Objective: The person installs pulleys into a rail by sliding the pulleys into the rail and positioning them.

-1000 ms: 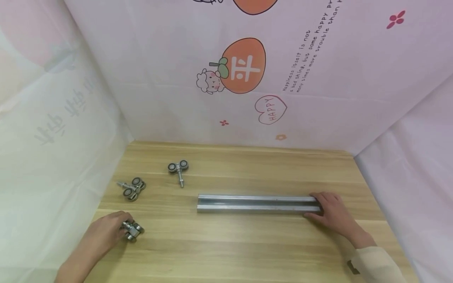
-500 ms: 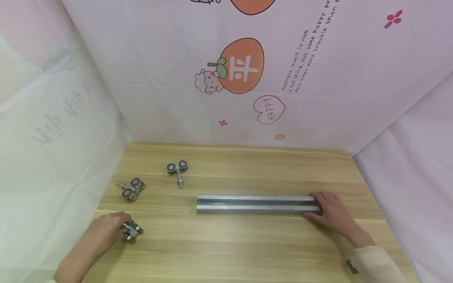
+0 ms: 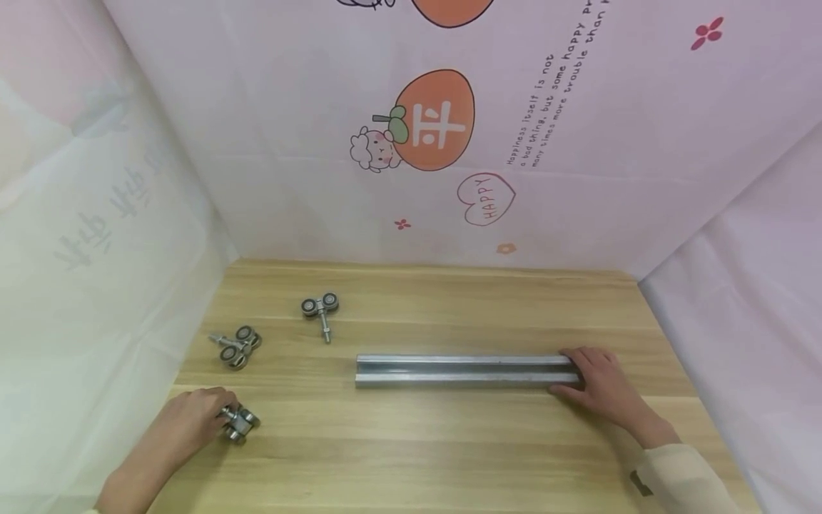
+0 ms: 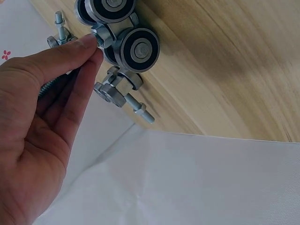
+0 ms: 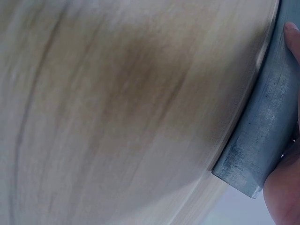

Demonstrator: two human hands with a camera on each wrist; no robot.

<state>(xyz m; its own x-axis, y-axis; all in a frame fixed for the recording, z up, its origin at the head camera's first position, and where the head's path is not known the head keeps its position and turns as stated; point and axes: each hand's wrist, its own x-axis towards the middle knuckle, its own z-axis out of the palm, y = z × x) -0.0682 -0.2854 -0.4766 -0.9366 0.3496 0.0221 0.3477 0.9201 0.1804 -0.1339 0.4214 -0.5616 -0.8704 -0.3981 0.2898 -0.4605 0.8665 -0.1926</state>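
At the table's left side my left hand (image 3: 193, 421) pinches a metal roller trolley (image 3: 239, 424) by its bolt end, thumb against fingers. Its black-centred wheels (image 4: 139, 49) show large in the left wrist view, where the left hand (image 4: 42, 122) hides most of the bolt. My right hand (image 3: 604, 385) grips the right end of a silver metal channel rail (image 3: 462, 371), which lies flat with its slot facing up. In the right wrist view the rail (image 5: 258, 122) fills the right side, and only part of the right hand (image 5: 286, 187) shows.
Two more roller trolleys lie loose on the wooden table (image 3: 449, 450): one trolley (image 3: 237, 347) just beyond the left hand, another trolley (image 3: 321, 314) farther back. A printed cloth backdrop (image 3: 308, 193) rises behind the table, with cloth on both sides.
Both hands keep their grips, and the trolley and rail stay where they were. The head view has shifted very slightly.
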